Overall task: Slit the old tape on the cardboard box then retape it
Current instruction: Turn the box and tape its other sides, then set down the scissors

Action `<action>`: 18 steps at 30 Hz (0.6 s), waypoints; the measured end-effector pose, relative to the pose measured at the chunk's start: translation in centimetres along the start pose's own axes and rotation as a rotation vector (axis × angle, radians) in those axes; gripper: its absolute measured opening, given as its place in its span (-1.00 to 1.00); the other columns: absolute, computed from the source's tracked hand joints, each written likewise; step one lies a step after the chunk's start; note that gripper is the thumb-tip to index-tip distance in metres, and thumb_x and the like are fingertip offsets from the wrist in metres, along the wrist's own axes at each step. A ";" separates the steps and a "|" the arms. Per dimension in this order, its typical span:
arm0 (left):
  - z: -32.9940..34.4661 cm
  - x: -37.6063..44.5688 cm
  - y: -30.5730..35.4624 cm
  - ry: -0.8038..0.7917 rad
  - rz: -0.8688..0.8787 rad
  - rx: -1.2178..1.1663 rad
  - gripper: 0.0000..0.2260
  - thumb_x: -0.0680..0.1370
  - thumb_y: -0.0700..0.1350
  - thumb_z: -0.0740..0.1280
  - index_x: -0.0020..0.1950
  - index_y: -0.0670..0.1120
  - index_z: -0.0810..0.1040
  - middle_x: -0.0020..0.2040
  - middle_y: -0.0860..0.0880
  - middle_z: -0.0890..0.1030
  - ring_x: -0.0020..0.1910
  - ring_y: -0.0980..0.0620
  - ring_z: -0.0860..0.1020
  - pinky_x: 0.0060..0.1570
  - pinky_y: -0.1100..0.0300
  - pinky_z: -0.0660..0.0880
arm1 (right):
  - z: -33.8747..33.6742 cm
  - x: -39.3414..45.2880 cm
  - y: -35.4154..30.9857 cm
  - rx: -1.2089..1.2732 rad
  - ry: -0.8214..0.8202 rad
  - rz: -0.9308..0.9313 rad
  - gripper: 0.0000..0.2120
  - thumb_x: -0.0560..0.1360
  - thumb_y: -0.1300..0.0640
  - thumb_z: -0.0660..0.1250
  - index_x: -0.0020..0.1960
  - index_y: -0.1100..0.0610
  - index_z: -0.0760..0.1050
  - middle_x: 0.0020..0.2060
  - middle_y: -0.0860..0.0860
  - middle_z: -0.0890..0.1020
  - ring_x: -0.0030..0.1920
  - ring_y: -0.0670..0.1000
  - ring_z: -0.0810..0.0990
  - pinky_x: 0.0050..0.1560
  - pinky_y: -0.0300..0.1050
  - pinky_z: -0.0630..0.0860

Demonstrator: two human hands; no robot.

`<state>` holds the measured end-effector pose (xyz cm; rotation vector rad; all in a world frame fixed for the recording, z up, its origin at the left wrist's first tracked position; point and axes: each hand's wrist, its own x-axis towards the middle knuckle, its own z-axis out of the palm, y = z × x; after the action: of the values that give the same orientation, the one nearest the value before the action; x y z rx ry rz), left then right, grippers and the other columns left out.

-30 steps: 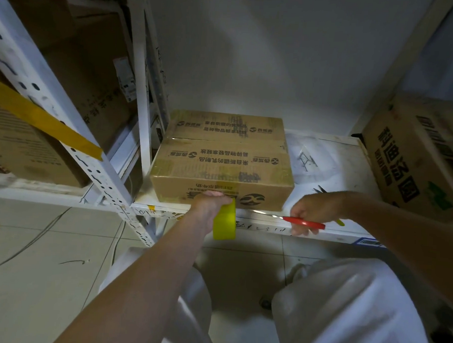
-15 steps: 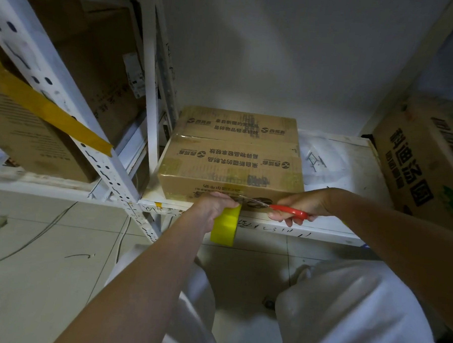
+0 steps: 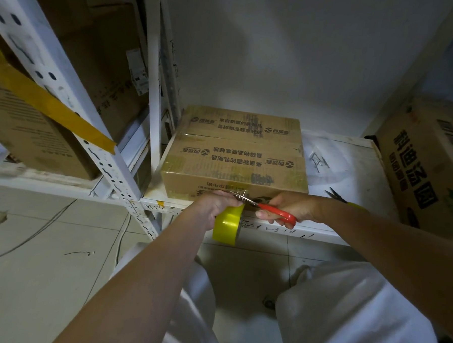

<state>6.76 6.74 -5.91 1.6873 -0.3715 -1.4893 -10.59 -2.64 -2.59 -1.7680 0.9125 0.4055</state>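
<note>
Nearest, the left hand [image 3: 216,205] is gripping the yellow tape roll [image 3: 227,226] hanging just below the shelf edge [image 3: 308,232]; beside it the right hand [image 3: 289,207] is clenching the red scissors [image 3: 265,205], blades pointing left toward the left fingers at the cardboard box [image 3: 236,164] front face

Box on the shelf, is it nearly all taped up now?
Nearly. New tape already lies along the box top and down its front. The left hand holds the yellow roll against the front, and the right hand has red scissors at the strip. Left: snip the tape free and press the end down.
</note>
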 end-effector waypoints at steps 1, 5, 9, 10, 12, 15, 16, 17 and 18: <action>0.0 -0.1 0.0 0.005 -0.002 0.006 -0.81 0.41 -0.32 0.47 -0.05 -0.15 0.54 -0.07 -0.18 0.60 0.00 -0.16 0.58 0.15 -0.10 0.51 | 0.1 0.0 0.0 -0.005 0.017 -0.003 -0.56 0.41 -0.21 0.37 -0.11 0.21 0.53 -0.43 -0.01 0.45 -0.46 -0.09 0.40 -0.43 -0.29 0.40; -0.2 0.5 -0.2 0.034 0.004 0.063 -0.65 0.36 -0.28 0.51 0.11 -0.19 0.56 0.13 -0.21 0.61 0.16 -0.19 0.56 0.25 -0.16 0.45 | -0.1 -0.3 -0.2 -0.114 0.103 -0.019 -0.48 0.33 -0.28 0.43 -0.18 0.22 0.59 -0.48 -0.03 0.51 -0.49 -0.05 0.47 -0.43 -0.27 0.44; -0.2 0.3 -0.4 0.105 0.048 0.196 -0.82 0.42 -0.30 0.46 -0.14 -0.10 0.50 -0.01 -0.11 0.55 0.02 -0.04 0.47 -0.08 0.21 0.42 | 0.4 -0.3 -0.8 -0.373 0.150 -0.014 -0.38 0.25 -0.34 0.45 -0.14 0.24 0.62 -0.44 0.01 0.58 -0.50 -0.08 0.54 -0.38 -0.28 0.47; -0.2 0.3 -0.6 0.109 0.065 0.204 -0.82 0.43 -0.30 0.45 -0.12 -0.11 0.49 -0.02 -0.11 0.53 -0.01 -0.03 0.45 -0.23 0.25 0.36 | 0.5 -0.2 -0.8 -0.458 0.165 -0.011 -0.41 0.25 -0.37 0.43 -0.19 0.20 0.61 -0.44 0.00 0.59 -0.51 -0.11 0.54 -0.35 -0.28 0.45; -0.1 0.1 -0.9 0.113 0.078 0.233 -0.82 0.43 -0.31 0.44 -0.07 -0.14 0.49 -0.07 -0.10 0.53 -0.07 -0.02 0.44 -0.35 0.29 0.26 | 0.8 -0.4 -0.8 -0.594 0.175 -0.028 -0.45 0.29 -0.39 0.37 -0.25 0.14 0.58 -0.46 -0.04 0.58 -0.46 -0.14 0.52 -0.32 -0.27 0.38; 0.0 0.0 -0.9 0.124 0.080 0.278 -0.79 0.42 -0.31 0.46 -0.24 -0.11 0.46 -0.27 -0.05 0.49 -0.22 0.01 0.45 -0.35 0.27 0.31 | 0.4 -0.8 0.1 -0.653 0.178 -0.084 -0.53 0.38 -0.34 0.33 -0.26 0.10 0.53 -0.39 -0.07 0.51 -0.33 -0.12 0.47 -0.23 -0.31 0.39; -0.1 -0.1 -0.9 0.137 0.075 0.290 -0.77 0.42 -0.32 0.46 -0.28 -0.10 0.44 -0.30 -0.04 0.47 -0.20 -0.01 0.46 -0.29 0.25 0.34 | 0.1 -1.0 0.8 -0.651 0.171 -0.106 -0.59 0.42 -0.30 0.31 -0.25 0.05 0.49 -0.36 -0.08 0.51 -0.30 -0.12 0.47 -0.14 -0.30 0.44; -0.4 -0.1 -0.9 0.147 0.070 0.291 -0.76 0.42 -0.32 0.45 -0.29 -0.10 0.43 -0.31 -0.04 0.47 -0.18 -0.02 0.46 -0.20 0.23 0.36 | -0.3 -1.2 1.5 -0.660 0.164 -0.118 -0.64 0.45 -0.28 0.29 -0.26 0.00 0.45 -0.34 -0.09 0.51 -0.28 -0.13 0.48 -0.08 -0.28 0.47; -0.6 -0.2 -1.0 0.145 0.067 0.275 -0.76 0.43 -0.33 0.45 -0.30 -0.11 0.44 -0.31 -0.05 0.47 -0.17 -0.03 0.46 -0.14 0.18 0.37 | -0.7 -1.5 2.5 -0.685 0.149 -0.074 -0.65 0.47 -0.28 0.27 -0.27 -0.03 0.42 -0.35 -0.10 0.50 -0.30 -0.13 0.47 -0.10 -0.25 0.48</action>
<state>6.99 7.69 -6.55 1.9647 -0.5694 -1.3034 -13.56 -3.10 -2.98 -2.4759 0.8641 0.5909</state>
